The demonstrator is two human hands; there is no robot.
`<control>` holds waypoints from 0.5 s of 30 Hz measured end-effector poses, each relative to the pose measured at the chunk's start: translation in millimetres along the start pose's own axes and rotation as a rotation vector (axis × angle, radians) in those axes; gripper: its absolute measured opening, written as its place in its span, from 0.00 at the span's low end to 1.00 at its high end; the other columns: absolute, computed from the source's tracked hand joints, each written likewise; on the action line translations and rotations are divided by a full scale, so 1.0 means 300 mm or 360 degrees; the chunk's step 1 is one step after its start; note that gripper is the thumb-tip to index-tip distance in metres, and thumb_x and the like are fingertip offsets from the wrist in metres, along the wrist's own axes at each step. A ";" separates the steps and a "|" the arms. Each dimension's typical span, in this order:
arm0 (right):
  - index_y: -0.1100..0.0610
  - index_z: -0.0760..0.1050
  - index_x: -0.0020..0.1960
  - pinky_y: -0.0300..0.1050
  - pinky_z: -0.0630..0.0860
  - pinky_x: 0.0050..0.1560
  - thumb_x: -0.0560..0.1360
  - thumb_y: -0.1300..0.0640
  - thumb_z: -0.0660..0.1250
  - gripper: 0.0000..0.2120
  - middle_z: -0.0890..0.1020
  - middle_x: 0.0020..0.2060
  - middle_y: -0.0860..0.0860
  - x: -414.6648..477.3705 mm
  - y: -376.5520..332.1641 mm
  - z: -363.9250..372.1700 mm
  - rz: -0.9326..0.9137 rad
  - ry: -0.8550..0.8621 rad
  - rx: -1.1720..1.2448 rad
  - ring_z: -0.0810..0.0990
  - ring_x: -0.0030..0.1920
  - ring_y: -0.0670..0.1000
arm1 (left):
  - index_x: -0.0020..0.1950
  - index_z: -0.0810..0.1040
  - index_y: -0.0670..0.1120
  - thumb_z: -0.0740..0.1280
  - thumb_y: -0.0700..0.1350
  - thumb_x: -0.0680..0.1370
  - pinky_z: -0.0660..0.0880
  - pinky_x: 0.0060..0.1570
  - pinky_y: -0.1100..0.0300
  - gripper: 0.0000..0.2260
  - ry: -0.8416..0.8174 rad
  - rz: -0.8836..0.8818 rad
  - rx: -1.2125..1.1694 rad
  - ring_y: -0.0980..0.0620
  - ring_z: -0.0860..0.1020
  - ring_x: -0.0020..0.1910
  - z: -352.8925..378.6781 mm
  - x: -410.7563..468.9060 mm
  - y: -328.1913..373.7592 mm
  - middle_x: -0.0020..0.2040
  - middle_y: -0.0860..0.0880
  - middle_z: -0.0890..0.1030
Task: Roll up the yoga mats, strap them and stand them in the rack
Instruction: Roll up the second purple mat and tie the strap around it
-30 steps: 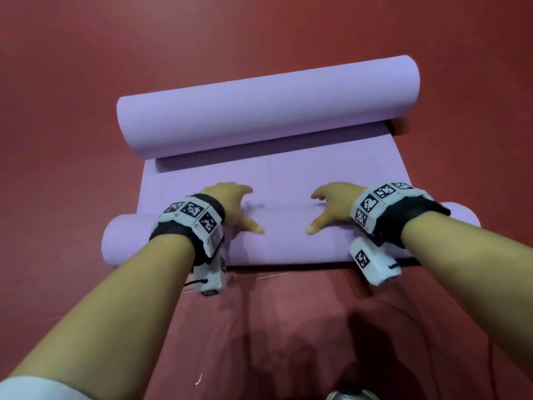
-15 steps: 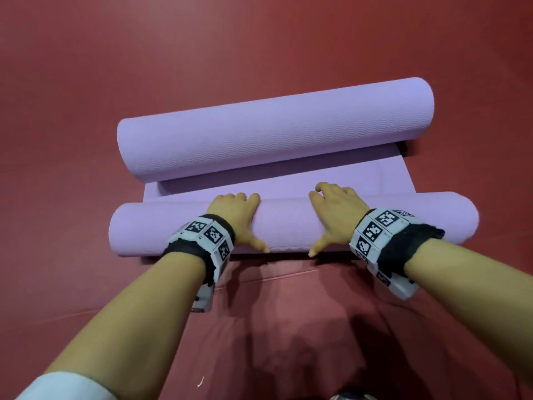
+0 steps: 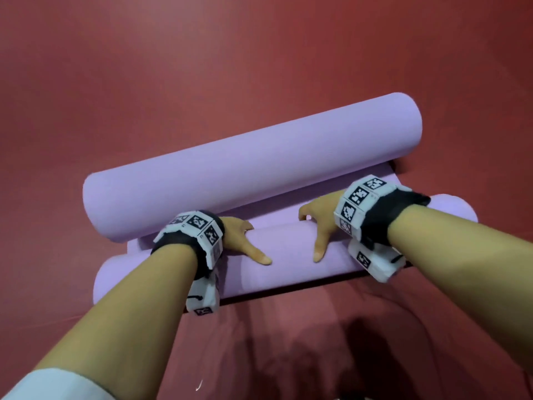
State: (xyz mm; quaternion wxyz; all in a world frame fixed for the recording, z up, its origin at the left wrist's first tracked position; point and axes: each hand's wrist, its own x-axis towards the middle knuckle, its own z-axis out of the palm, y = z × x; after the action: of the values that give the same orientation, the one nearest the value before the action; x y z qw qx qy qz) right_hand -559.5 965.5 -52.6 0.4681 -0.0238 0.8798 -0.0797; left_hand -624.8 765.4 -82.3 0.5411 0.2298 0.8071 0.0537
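Note:
A lilac yoga mat lies across the red floor, curled up from both ends. Its far roll (image 3: pixel 253 168) is thick and slants up to the right. The thinner near roll (image 3: pixel 288 261) lies just in front of me. Only a narrow flat strip (image 3: pixel 277 213) of mat shows between the two. My left hand (image 3: pixel 239 241) and my right hand (image 3: pixel 320 220) sit side by side on the near roll's middle. On each, the fingers curl over the roll's far side and the thumb lies along its near face. Both wrists wear black bands with tag blocks.
Bare red floor (image 3: pixel 173 67) surrounds the mat on every side. A dark shadow falls on the floor at the bottom right. No strap or rack is in view.
The near roll has moved forward toward the far roll and grown thicker, and the flat strip between them has narrowed. Both hands have shifted back over the top of the roll.

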 end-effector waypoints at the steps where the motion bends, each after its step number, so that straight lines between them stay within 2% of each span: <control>1: 0.53 0.67 0.70 0.42 0.68 0.62 0.63 0.44 0.78 0.40 0.73 0.66 0.50 0.013 0.016 -0.011 0.0009 -0.0019 0.0085 0.73 0.64 0.52 | 0.70 0.68 0.49 0.74 0.63 0.64 0.65 0.67 0.56 0.40 0.0039 -0.0029 0.0066 0.50 0.71 0.65 -0.019 0.005 -0.005 0.68 0.50 0.72; 4: 0.52 0.72 0.67 0.46 0.68 0.65 0.62 0.40 0.76 0.37 0.75 0.64 0.50 0.023 0.052 -0.027 0.0059 0.0106 0.0237 0.74 0.63 0.52 | 0.77 0.52 0.47 0.67 0.68 0.67 0.54 0.73 0.52 0.47 0.0191 -0.0159 0.0254 0.49 0.58 0.75 -0.074 0.012 -0.021 0.76 0.49 0.59; 5: 0.53 0.72 0.67 0.46 0.68 0.66 0.63 0.39 0.76 0.37 0.75 0.65 0.50 0.031 0.068 -0.026 0.0091 0.0204 0.0318 0.73 0.64 0.53 | 0.77 0.52 0.48 0.66 0.69 0.68 0.54 0.73 0.51 0.47 0.0376 -0.0181 0.0365 0.48 0.58 0.75 -0.088 0.012 -0.024 0.76 0.49 0.59; 7: 0.53 0.72 0.66 0.46 0.67 0.65 0.67 0.40 0.73 0.33 0.74 0.65 0.53 0.032 0.091 -0.026 0.0197 0.0473 0.0455 0.72 0.65 0.55 | 0.77 0.50 0.48 0.65 0.67 0.70 0.53 0.73 0.47 0.44 0.0998 -0.0239 0.0744 0.46 0.57 0.75 -0.113 0.005 -0.017 0.76 0.45 0.60; 8: 0.54 0.73 0.65 0.47 0.67 0.63 0.70 0.40 0.70 0.29 0.74 0.63 0.55 0.040 0.087 -0.015 0.0246 0.0669 0.0464 0.73 0.63 0.57 | 0.78 0.45 0.47 0.64 0.67 0.71 0.48 0.74 0.46 0.45 0.1267 -0.0272 0.0868 0.45 0.51 0.76 -0.108 -0.006 -0.019 0.77 0.43 0.55; 9: 0.56 0.74 0.63 0.49 0.69 0.60 0.74 0.42 0.66 0.24 0.75 0.60 0.58 0.046 0.078 -0.003 0.0264 0.0939 0.0393 0.74 0.61 0.59 | 0.77 0.40 0.46 0.61 0.68 0.71 0.43 0.73 0.46 0.47 0.1428 -0.0304 0.0857 0.45 0.44 0.77 -0.104 -0.018 -0.021 0.78 0.41 0.47; 10: 0.59 0.75 0.59 0.52 0.73 0.56 0.76 0.44 0.63 0.20 0.76 0.55 0.60 0.050 0.054 0.019 0.0230 0.1251 0.0261 0.76 0.56 0.62 | 0.77 0.38 0.46 0.59 0.70 0.71 0.41 0.73 0.46 0.48 0.1462 -0.0307 0.0753 0.45 0.40 0.76 -0.091 -0.030 -0.019 0.77 0.41 0.41; 11: 0.62 0.77 0.54 0.55 0.75 0.49 0.77 0.46 0.61 0.19 0.78 0.50 0.62 0.056 0.021 0.049 0.0149 0.1509 0.0167 0.78 0.50 0.63 | 0.77 0.40 0.46 0.57 0.72 0.70 0.42 0.73 0.46 0.48 0.1418 -0.0269 0.0627 0.45 0.40 0.76 -0.073 -0.045 -0.024 0.77 0.41 0.39; 12: 0.63 0.78 0.50 0.56 0.76 0.45 0.76 0.45 0.60 0.21 0.79 0.45 0.62 0.054 -0.004 0.080 0.0094 0.1622 0.0154 0.79 0.45 0.64 | 0.78 0.45 0.46 0.54 0.75 0.68 0.46 0.73 0.47 0.49 0.1350 -0.0197 0.0564 0.44 0.45 0.77 -0.049 -0.051 -0.026 0.77 0.40 0.43; 14: 0.62 0.77 0.54 0.55 0.73 0.52 0.70 0.31 0.56 0.35 0.80 0.48 0.59 0.024 -0.050 0.151 0.0038 0.1411 0.0097 0.79 0.49 0.61 | 0.75 0.59 0.46 0.48 0.82 0.59 0.60 0.68 0.49 0.55 0.1166 -0.0052 0.0646 0.43 0.63 0.71 0.021 -0.086 -0.024 0.74 0.41 0.60; 15: 0.61 0.75 0.57 0.55 0.71 0.56 0.63 0.24 0.54 0.44 0.79 0.51 0.58 0.011 -0.068 0.195 0.0018 0.1302 -0.0064 0.79 0.52 0.60 | 0.72 0.62 0.45 0.48 0.83 0.56 0.64 0.64 0.50 0.57 0.1054 0.0013 0.0744 0.43 0.68 0.66 0.064 -0.110 -0.024 0.70 0.43 0.67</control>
State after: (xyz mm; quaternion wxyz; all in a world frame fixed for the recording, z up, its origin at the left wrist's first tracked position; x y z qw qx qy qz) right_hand -513.6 938.2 -83.9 0.0795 0.0056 0.9948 -0.0628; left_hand -599.8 741.8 -64.5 0.1848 0.3202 0.9273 -0.0579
